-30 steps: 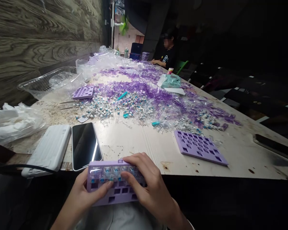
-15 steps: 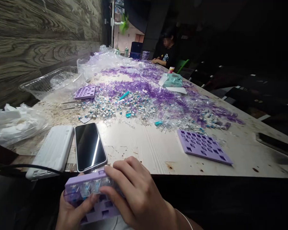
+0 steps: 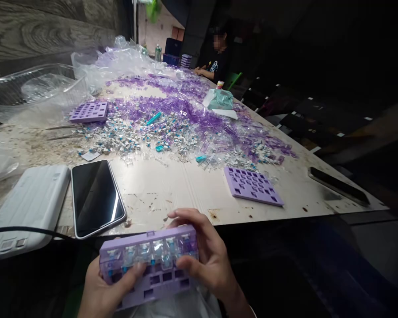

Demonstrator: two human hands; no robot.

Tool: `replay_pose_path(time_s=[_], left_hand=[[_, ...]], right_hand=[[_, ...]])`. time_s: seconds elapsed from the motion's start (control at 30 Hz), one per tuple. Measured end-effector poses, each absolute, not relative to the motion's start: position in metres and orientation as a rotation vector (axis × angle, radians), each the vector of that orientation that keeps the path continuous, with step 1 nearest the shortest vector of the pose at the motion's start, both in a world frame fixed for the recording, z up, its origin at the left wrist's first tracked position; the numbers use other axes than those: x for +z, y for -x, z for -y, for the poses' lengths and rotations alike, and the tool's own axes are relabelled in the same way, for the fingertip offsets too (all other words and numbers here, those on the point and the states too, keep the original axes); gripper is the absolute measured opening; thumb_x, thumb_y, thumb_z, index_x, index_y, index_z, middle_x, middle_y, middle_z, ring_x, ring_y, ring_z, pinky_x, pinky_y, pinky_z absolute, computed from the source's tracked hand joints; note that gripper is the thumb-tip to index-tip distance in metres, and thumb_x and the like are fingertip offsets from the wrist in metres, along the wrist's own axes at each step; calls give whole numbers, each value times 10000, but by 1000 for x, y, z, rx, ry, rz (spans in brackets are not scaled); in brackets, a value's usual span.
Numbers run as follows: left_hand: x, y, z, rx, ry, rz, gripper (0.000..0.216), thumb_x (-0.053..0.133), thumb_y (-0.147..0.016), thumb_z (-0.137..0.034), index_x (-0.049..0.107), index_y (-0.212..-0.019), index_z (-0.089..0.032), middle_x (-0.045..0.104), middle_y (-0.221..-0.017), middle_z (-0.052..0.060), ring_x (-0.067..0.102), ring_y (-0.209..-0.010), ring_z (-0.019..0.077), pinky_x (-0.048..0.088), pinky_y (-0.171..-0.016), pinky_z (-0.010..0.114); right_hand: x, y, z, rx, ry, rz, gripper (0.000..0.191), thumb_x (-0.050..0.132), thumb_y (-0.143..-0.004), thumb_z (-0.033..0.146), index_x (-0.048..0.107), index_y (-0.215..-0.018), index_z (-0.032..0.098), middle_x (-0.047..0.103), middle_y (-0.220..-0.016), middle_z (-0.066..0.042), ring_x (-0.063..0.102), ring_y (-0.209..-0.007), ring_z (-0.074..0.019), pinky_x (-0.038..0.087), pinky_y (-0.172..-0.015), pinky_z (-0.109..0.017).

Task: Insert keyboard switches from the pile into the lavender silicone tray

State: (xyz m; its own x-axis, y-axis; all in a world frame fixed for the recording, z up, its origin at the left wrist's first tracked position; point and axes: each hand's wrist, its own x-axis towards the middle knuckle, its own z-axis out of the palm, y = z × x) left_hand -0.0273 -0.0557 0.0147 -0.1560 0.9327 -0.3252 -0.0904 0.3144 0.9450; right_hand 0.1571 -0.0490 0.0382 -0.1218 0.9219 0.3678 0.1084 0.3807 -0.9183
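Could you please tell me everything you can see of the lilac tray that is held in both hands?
The lilac tray looks like moulded matt plastic, a flat rectangle with rows of square holes and a small tab on its far edge. Its top row holds clear pieces with blue centres; the lower holes show empty. It is slightly tilted, just short of the table. The left hand and right hand grip its ends.
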Motion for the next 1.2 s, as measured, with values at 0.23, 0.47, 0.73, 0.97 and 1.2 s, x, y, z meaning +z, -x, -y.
replay_pose_path(time_s=[0.23,0.47,0.73,0.97,1.2], left_hand=[[15,16,57,1147,-931,-1409,392,860,-525,-470,710,-744,-182,730,-717,14,684,-635,175,565,-583,204],[16,15,56,1291,-1253,-1111,384,771,-658,-573,723,-835,-236,660,-698,-17,637,-594,125,542,-531,177],[17,14,54,1336,-1470,-1099,267,803,-696,-296,672,-929,-291,668,-760,-78,669,-627,87,557,-569,129],[19,4,56,1434,-1521,-1164,153,781,-726,-318,656,-734,-231,602,-627,-82,580,-489,58,492,-450,108],[17,4,60,1525,-1526,-1341,262,809,-669,-438,656,-674,-225,628,-570,-85,600,-444,86,509,-426,135]], right_hand=[[20,-146,59,550,1261,1496,696,711,-776,521,406,-1359,295,480,-1272,-81,532,-1159,-237,486,-1000,-394],[19,-143,67,389,1373,1555,701,677,-768,591,402,-1352,316,408,-1298,-63,457,-1204,-252,469,-993,-401],[22,-136,60,420,1389,1458,527,713,-754,549,495,-1175,319,419,-1211,-35,457,-1142,-225,507,-887,-336],[21,-133,62,442,1331,1391,405,710,-797,386,509,-1144,328,410,-1193,-16,463,-1108,-195,486,-878,-298],[21,-128,62,508,1330,1353,518,767,-703,201,507,-1121,363,406,-1193,16,496,-1074,-166,491,-871,-266]])
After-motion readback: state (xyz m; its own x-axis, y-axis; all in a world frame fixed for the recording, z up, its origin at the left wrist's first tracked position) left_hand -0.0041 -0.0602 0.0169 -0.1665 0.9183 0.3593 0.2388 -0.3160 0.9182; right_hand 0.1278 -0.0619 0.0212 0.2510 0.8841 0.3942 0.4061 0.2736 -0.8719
